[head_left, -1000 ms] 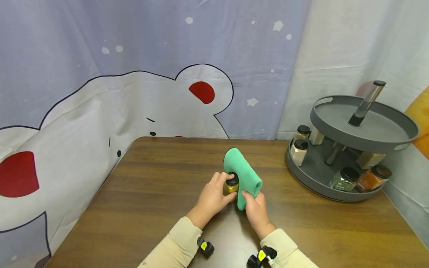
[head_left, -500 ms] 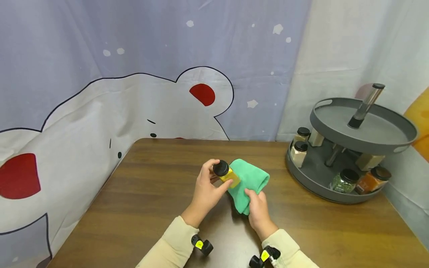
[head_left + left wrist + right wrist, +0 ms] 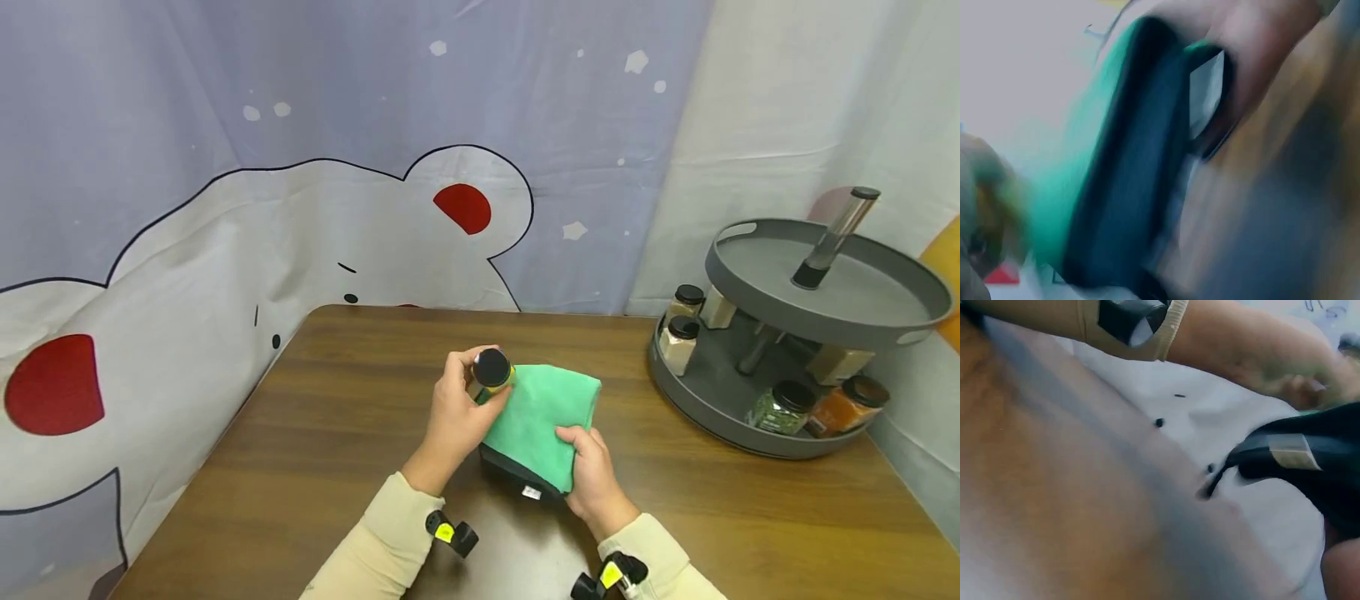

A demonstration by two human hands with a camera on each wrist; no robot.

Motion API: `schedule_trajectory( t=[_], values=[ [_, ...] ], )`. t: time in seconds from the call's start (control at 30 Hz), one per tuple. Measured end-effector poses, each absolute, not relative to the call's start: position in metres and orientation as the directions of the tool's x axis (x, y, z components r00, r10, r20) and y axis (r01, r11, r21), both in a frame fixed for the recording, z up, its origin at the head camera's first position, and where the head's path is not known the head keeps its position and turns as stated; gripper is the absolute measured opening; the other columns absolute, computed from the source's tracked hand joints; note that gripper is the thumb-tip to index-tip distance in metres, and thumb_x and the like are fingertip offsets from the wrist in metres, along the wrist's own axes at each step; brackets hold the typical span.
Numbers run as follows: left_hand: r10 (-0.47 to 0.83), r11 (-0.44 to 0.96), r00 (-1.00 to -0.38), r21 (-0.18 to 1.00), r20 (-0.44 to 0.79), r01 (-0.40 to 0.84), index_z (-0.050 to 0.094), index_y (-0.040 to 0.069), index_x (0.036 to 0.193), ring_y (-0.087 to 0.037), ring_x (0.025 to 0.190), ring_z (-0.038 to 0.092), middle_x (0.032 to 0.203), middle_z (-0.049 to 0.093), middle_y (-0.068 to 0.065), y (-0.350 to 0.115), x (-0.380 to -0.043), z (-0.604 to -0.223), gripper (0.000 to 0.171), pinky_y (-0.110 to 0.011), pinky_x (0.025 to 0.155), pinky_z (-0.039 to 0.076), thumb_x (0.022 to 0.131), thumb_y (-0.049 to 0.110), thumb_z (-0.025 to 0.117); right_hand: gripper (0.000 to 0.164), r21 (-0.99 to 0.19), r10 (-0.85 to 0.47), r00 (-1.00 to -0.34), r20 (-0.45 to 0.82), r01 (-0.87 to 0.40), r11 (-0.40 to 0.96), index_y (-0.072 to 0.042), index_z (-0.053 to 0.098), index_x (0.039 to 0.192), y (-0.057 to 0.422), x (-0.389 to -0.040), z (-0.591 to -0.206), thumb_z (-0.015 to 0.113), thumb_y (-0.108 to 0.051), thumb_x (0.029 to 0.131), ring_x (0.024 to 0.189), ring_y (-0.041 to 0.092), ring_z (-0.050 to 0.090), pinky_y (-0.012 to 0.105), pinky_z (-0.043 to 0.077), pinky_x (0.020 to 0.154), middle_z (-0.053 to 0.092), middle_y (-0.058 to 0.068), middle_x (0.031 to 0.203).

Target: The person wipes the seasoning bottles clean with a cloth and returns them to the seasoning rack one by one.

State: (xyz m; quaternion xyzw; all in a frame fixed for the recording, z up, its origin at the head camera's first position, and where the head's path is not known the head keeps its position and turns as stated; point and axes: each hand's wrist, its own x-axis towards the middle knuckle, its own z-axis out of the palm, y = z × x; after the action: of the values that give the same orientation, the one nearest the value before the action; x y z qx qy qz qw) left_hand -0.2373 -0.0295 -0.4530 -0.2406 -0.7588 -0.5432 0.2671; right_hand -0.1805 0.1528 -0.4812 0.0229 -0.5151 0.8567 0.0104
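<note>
A small spice jar (image 3: 492,369) with a black lid and yellow contents is gripped between the thumb and fingers of my left hand (image 3: 455,421), held above the table and tilted with its lid toward the head camera. My right hand (image 3: 592,471) holds a folded green cloth (image 3: 546,417) by its right side, thumb on top. The cloth has a dark edge with a white tag (image 3: 531,492) and lies right beside the jar, partly behind my left thumb. In the left wrist view the cloth's dark edge (image 3: 1129,162) is blurred.
A grey two-tier turntable rack (image 3: 828,308) stands at the table's right. Its lower tier carries several spice jars, among them a green-filled jar (image 3: 782,407) and an orange-filled jar (image 3: 849,406). A printed curtain (image 3: 375,225) hangs behind the brown wooden table (image 3: 337,467).
My left hand has raised the jar and tipped its lid toward the camera. The cloth, rolled up before, has been spread flatter and turned in my right hand, so its dark edge and tag now show.
</note>
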Motion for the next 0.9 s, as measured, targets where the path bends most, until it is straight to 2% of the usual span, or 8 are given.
schedule_trajectory(
  t=[0.1,0.2,0.3,0.37,0.53,0.67,0.77,0.9],
  values=[
    [0.057,0.445,-0.721,0.629,0.690,0.637,0.056,0.001,0.122,-0.026,0.110,0.066,0.121,0.067,-0.014,-0.043,-0.240,-0.446,0.054,-0.044,0.093,0.054,0.076,-0.002,0.084,0.025,-0.919,0.110,-0.981,0.160,-0.189,-0.346,0.004,0.054,0.114,0.160,-0.176,-0.457,0.038,0.000,0.095,0.090,0.012,0.067,0.029,0.057,0.080,0.067,0.007,0.101],
    [0.099,0.557,-0.697,0.541,0.711,0.631,0.064,0.005,0.120,-0.023,0.101,0.065,0.114,0.069,-0.008,-0.052,-0.235,-0.434,0.054,-0.042,0.085,0.055,0.071,0.003,0.085,0.027,-0.929,0.172,-0.915,0.364,-0.370,-0.003,0.014,0.057,0.116,0.163,-0.177,-0.439,0.047,0.004,0.093,0.095,0.007,0.066,0.022,0.054,0.083,0.069,0.018,0.107],
    [0.217,0.588,-0.642,0.427,0.735,0.687,0.070,0.011,0.115,-0.017,0.093,0.062,0.108,0.070,0.000,-0.051,-0.224,-0.421,0.049,-0.034,0.076,0.054,0.068,0.014,0.084,0.039,-0.722,0.000,-0.757,0.654,-0.624,0.298,0.015,0.055,0.131,0.162,-0.179,-0.432,0.052,0.009,0.093,0.119,0.014,0.061,0.023,0.047,0.100,0.061,0.027,0.131],
    [0.302,0.564,-0.607,0.376,0.735,0.735,0.072,0.012,0.109,-0.013,0.083,0.059,0.097,0.069,0.003,-0.050,-0.216,-0.415,0.045,-0.029,0.066,0.052,0.068,0.021,0.084,0.045,-0.523,-0.155,-0.594,0.790,-0.783,0.335,0.013,0.050,0.139,0.159,-0.180,-0.429,0.051,0.010,0.094,0.133,0.024,0.053,0.029,0.041,0.110,0.054,0.028,0.142],
    [0.513,0.206,-0.558,0.538,0.652,0.817,0.070,0.006,0.104,-0.005,0.069,0.055,0.083,0.064,0.004,-0.053,-0.207,-0.408,0.036,-0.021,0.057,0.049,0.073,0.022,0.080,0.044,-0.238,-0.336,-0.308,0.890,-0.943,0.232,0.015,0.046,0.141,0.155,-0.175,-0.420,0.041,-0.008,0.104,0.143,0.033,0.041,0.037,0.031,0.118,0.046,0.025,0.151],
    [0.719,-0.228,-0.504,0.847,0.479,0.480,0.054,-0.011,0.117,-0.005,0.078,0.063,0.096,0.067,0.007,-0.054,-0.217,-0.419,0.054,-0.024,0.070,0.054,0.083,0.026,0.072,0.042,-0.160,-0.409,-0.208,0.888,-0.976,0.148,0.018,0.048,0.137,0.156,-0.170,-0.418,0.042,-0.007,0.104,0.142,0.037,0.041,0.041,0.031,0.118,0.047,0.027,0.149],
    [0.768,-0.242,-0.517,0.918,0.379,0.313,0.047,-0.017,0.116,-0.006,0.079,0.065,0.095,0.066,0.008,-0.050,-0.222,-0.427,0.059,-0.024,0.071,0.055,0.087,0.030,0.069,0.047,-0.281,-0.430,-0.326,0.842,-0.945,0.167,0.016,0.048,0.139,0.161,-0.169,-0.422,0.044,0.006,0.093,0.142,0.034,0.043,0.038,0.032,0.117,0.048,0.025,0.149],
    [0.654,0.239,-0.657,0.723,0.374,0.649,0.063,0.001,0.103,-0.002,0.066,0.056,0.080,0.061,0.010,-0.042,-0.220,-0.424,0.043,-0.022,0.059,0.049,0.088,0.041,0.071,0.047,-0.844,-0.226,-0.862,0.453,-0.497,0.202,0.009,0.055,0.133,0.175,-0.177,-0.428,0.045,0.008,0.087,0.111,0.019,0.067,0.027,0.053,0.093,0.067,0.016,0.123]
  ],
)
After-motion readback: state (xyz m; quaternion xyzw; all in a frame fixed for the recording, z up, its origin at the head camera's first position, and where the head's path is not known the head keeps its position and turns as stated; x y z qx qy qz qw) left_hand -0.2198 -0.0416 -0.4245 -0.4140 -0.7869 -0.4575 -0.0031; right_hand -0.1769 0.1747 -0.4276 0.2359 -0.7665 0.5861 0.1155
